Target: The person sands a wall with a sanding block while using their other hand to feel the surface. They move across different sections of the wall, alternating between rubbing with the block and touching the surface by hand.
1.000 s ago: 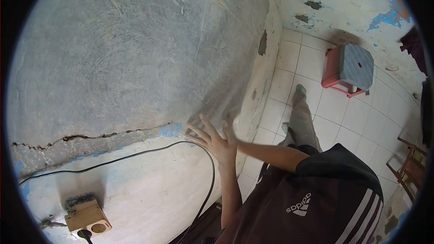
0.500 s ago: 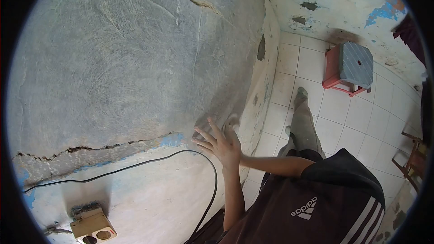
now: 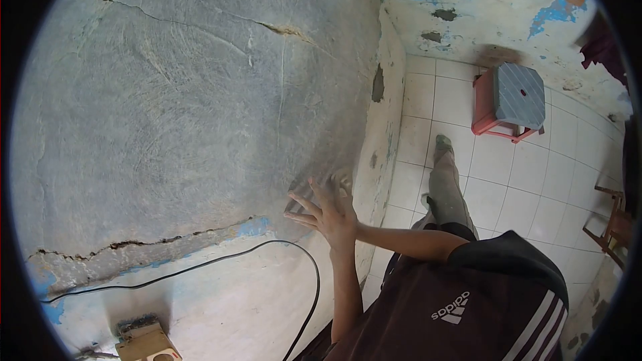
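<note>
My left hand is on the grey plastered wall, its back toward me and its fingers spread out. Under and beyond it, blurred by motion, lies my right hand, mostly covered by the left one. The right forearm comes in from the right and crosses behind the left wrist. Around the fingertips the plaster is in dark shadow. I cannot tell whether the right hand holds something against the wall.
A black cable runs along the lower wall, below a jagged crack. A socket box is mounted at the lower left. On the tiled floor stand a red stool with a grey top and a wooden chair.
My view has shifted slightly, so the socket box sits lower and the stool a little further left. Both hands stay at nearly the same spot on the wall, the right one shifting slightly.
</note>
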Motion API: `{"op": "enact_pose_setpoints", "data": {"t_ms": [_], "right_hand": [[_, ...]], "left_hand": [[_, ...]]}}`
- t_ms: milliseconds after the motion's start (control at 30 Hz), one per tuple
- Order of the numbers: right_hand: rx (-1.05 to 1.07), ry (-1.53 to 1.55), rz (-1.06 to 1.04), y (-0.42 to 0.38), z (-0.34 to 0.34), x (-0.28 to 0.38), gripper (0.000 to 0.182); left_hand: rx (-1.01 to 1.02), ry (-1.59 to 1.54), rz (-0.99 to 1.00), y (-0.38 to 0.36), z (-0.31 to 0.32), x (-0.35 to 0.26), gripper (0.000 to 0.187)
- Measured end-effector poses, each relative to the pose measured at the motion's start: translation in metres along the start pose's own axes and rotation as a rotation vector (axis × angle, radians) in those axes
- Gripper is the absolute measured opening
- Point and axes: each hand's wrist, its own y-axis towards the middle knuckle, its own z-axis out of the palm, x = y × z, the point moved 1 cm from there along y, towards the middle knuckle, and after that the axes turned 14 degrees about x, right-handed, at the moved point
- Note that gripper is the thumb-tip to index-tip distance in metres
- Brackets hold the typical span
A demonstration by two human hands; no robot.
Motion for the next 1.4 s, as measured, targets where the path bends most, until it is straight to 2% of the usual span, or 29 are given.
{"op": "enact_pose_setpoints", "data": {"t_ms": [67, 133, 167, 233, 333, 400, 433, 500, 567, 633, 667, 733, 767, 833, 900, 933, 1000, 1067, 1133, 1200, 1300, 1367, 1400], "right_hand": [[0.069, -0.158, 0.163, 0.043, -0.02, -0.018, 0.056], [-0.135, -0.251, 0.071, 0.087, -0.053, -0.032, 0.057], [-0.128, -0.247, 0.072, 0.098, -0.067, -0.023, 0.057], [-0.165, 0.303, 0.304, 0.11, -0.098, -0.006, 0.057], [-0.039, 0.294, 0.368, 0.066, -0.079, 0.014, 0.057], [-0.009, 0.564, 0.131, 0.021, -0.042, -0.002, 0.06], [-0.007, 0.565, 0.125, 0.018, -0.032, -0.014, 0.06], [0.03, 0.129, -0.067, 0.021, -0.038, -0.01, 0.062], [0.101, -0.045, 0.11, 0.071, -0.061, -0.018, 0.061], [0.018, -0.26, 0.006, 0.113, -0.094, -0.028, 0.059], [0.023, -0.257, 0.006, 0.124, -0.109, -0.017, 0.059], [-0.011, 0.172, 0.174, 0.14, -0.134, -0.009, 0.058], [-0.007, 0.17, 0.172, 0.134, -0.132, -0.012, 0.058], [0.135, 0.014, -0.015, 0.102, -0.116, -0.011, 0.058], [0.094, 0.258, -0.123, 0.063, -0.087, -0.012, 0.063], [0.095, 0.255, -0.129, 0.068, -0.084, -0.02, 0.063], [0.133, 0.24, 0.013, 0.076, -0.088, -0.021, 0.066], [0.115, -0.277, -0.098, 0.117, -0.116, -0.029, 0.064], [0.031, -0.067, 0.029, 0.183, -0.138, -0.052, 0.06], [-0.079, 0.215, 0.074, 0.222, -0.188, -0.023, 0.057], [-0.134, 0.3, 0.098, 0.238, -0.19, -0.024, 0.055], [0.073, -0.083, -0.081, 0.204, -0.184, -0.027, 0.056], [0.102, 0.13, -0.038, 0.183, -0.176, -0.025, 0.056]], "left_hand": [[0.008, -0.017, 0.029, 0.002, -0.005, 0.0, 0.069], [0.026, -0.021, 0.06, 0.0, -0.011, 0.001, 0.069], [0.044, -0.023, 0.049, -0.001, -0.013, 0.0, 0.067], [0.056, -0.035, 0.03, -0.002, -0.014, -0.003, 0.066], [-0.009, -0.049, 0.057, 0.004, -0.009, -0.01, 0.066], [0.023, -0.111, -0.009, 0.006, -0.007, -0.015, 0.069], [-0.006, -0.084, 0.011, 0.01, -0.002, -0.014, 0.07], [0.005, -0.06, -0.004, 0.011, -0.005, -0.016, 0.07], [0.011, -0.036, -0.033, 0.017, -0.007, -0.024, 0.07], [0.065, -0.141, -0.06, 0.018, -0.01, -0.032, 0.069], [0.066, -0.137, -0.065, 0.021, -0.009, -0.033, 0.069], [0.006, -0.077, -0.049, 0.028, -0.007, -0.039, 0.066], [0.005, -0.078, -0.054, 0.032, -0.006, -0.043, 0.066], [-0.055, -0.176, -0.04, 0.04, -0.006, -0.048, 0.067], [-0.077, -0.136, -0.057, 0.05, -0.001, -0.051, 0.069], [-0.103, -0.098, -0.076, 0.058, 0.002, -0.054, 0.071], [-0.088, -0.092, -0.091, 0.072, -0.006, -0.067, 0.07], [-0.068, -0.078, -0.111, 0.081, -0.008, -0.074, 0.069], [-0.077, -0.001, -0.122, 0.093, -0.006, -0.08, 0.069], [-0.074, 0.004, -0.146, 0.104, -0.006, -0.09, 0.069], [-0.091, 0.015, -0.171, 0.122, 0.001, -0.104, 0.07], [-0.126, 0.018, -0.17, 0.14, 0.004, -0.117, 0.071], [-0.113, -0.008, -0.179, 0.148, 0.003, -0.126, 0.071]]}}
